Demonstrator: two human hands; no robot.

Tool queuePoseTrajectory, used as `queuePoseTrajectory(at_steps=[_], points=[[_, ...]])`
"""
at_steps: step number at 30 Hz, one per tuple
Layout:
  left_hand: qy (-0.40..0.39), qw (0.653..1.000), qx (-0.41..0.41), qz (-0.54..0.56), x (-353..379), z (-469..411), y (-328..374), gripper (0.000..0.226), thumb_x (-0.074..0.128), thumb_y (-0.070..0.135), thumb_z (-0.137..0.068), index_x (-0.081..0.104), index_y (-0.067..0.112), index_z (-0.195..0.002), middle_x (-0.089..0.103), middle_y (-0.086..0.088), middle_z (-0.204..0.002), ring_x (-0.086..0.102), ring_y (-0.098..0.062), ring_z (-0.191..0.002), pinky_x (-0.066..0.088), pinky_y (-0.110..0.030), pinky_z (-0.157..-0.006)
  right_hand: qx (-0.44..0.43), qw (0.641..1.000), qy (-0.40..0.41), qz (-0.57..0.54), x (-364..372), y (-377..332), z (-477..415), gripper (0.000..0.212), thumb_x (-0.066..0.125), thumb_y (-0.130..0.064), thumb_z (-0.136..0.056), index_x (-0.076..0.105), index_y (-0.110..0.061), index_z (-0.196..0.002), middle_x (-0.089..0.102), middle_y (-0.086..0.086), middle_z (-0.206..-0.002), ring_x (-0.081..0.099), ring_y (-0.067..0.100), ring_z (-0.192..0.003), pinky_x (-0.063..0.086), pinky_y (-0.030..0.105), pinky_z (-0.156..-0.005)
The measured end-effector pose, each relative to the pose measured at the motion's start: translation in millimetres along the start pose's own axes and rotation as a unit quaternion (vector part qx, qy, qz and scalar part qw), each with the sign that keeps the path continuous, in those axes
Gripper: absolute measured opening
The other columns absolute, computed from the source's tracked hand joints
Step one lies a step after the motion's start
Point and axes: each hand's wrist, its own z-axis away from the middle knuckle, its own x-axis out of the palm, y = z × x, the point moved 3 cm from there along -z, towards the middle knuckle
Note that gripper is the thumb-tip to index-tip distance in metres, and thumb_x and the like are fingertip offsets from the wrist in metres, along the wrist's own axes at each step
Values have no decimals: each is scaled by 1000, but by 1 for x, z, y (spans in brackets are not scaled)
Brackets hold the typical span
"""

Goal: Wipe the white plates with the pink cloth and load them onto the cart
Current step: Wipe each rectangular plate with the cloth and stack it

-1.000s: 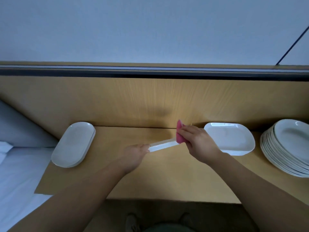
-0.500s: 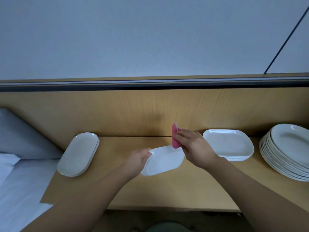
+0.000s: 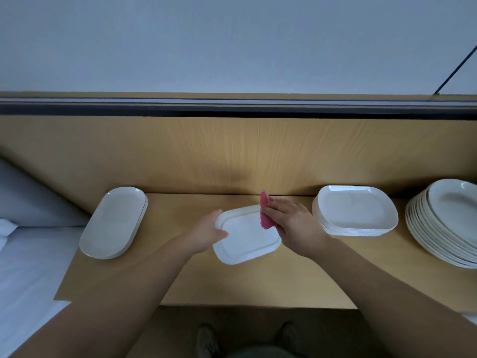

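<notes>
Head cam looked down at a wooden counter (image 3: pixel 232 285) with both arms reaching in. The left hand (image 3: pixel 206 235) gripped the left short edge of a white rectangular plate (image 3: pixel 247 239), thumb curled over the rim and the other fingers hidden underneath. The right hand (image 3: pixel 291 223) was bunched around the pink cloth (image 3: pixel 265 215) and pressed it onto the plate's far right corner, a bit of cloth poking up past the fingers. So the plate sat right between the two hands, face up and mid-counter. Honestly couldn't tell if its bottom was resting on the wood or held just off it.

Just right of the right hand sat a stack of matching rectangular plates (image 3: pixel 356 213), and further right a stack of round plates (image 3: pixel 444 223). Well off to the left, a couple of oval plates (image 3: pixel 113 223) lay at the counter's end, next to white bedding (image 3: pixel 25 267).
</notes>
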Motion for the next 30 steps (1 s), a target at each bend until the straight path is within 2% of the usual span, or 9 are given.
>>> queuePoseTrajectory(at_steps=[4, 8, 12, 16, 18, 21, 24, 26, 30], points=[[19, 999, -29, -16, 2, -11, -8, 21, 63, 17, -87, 53, 13, -105, 59, 0, -95, 55, -12, -80, 41, -23, -61, -16, 999, -42, -3, 12, -3, -14, 46, 71, -2, -80, 63, -16, -123, 63, 0, -124, 56, 25, -121, 52, 41, -86], [31, 999, -28, 0, 5, -21, -12, 9, 65, 17, -84, 59, 13, -89, 62, -2, -84, 57, -17, -76, 43, -30, -65, -38, 995, -95, -8, 31, -9, -39, 47, 67, -1, -79, 62, -16, -124, 61, 2, -129, 53, 27, -124, 51, 42, -84], [42, 998, -38, -11, 6, -26, -15, 19, 69, 20, -83, 53, 14, -91, 61, 0, -82, 56, -12, -73, 36, -19, -55, -56, 983, -176, -17, 61, -9, -62, 50, 58, 0, -84, 56, -17, -131, 56, 0, -136, 47, 24, -129, 49, 45, -86], [52, 997, -50, 6, 4, -28, -16, 42, 73, 23, -83, 38, 14, -105, 61, 1, -92, 50, 0, -71, 34, -15, -53, -51, 966, -254, -12, 80, -8, -68, 73, 49, -4, -90, 19, -19, -154, 23, -4, -159, 21, 16, -145, 34, 36, -109], [53, 997, -55, 12, 3, -28, -17, 44, 73, 21, -84, 39, 11, -111, 62, 1, -95, 52, 0, -74, 35, -14, -54, -54, 957, -283, -20, 85, -7, -70, 72, 46, -10, -95, 6, -18, -155, 5, -6, -162, 12, 14, -147, 23, 31, -116], [63, 996, -64, 8, 3, -29, -24, 43, 74, 21, -82, 44, 8, -109, 64, -6, -98, 57, -9, -80, 41, -16, -58, -66, 951, -298, -56, 88, -7, -71, 61, 37, -22, -104, 6, -15, -155, -3, -4, -162, 9, 14, -148, 11, 30, -121], [65, 994, -88, 23, 6, -27, -31, 42, 74, 20, -80, 45, 12, -110, 63, -4, -103, 61, -18, -93, 53, -32, -77, -56, 953, -291, -68, 89, -2, -67, 58, 36, -22, -105, 7, -14, -154, -4, -4, -161, 8, 7, -147, -2, 14, -116], [72, 992, -101, 27, 7, -26, -33, 46, 74, 19, -80, 47, 11, -116, 60, -1, -104, 61, -19, -97, 53, -37, -85, -48, 954, -288, -68, 88, 4, -61, 57, 36, -20, -105, 6, -14, -154, -3, -5, -161, 9, 6, -147, -7, 8, -110], [85, 990, -110, 21, 9, -26, -32, 47, 74, 20, -81, 49, 10, -119, 57, 1, -105, 59, -18, -96, 52, -36, -85, 23, 955, -291, -60, 82, 26, -46, 58, 35, -22, -105, 5, -20, -154, 6, -10, -161, 10, 9, -147, 3, 11, -112]])
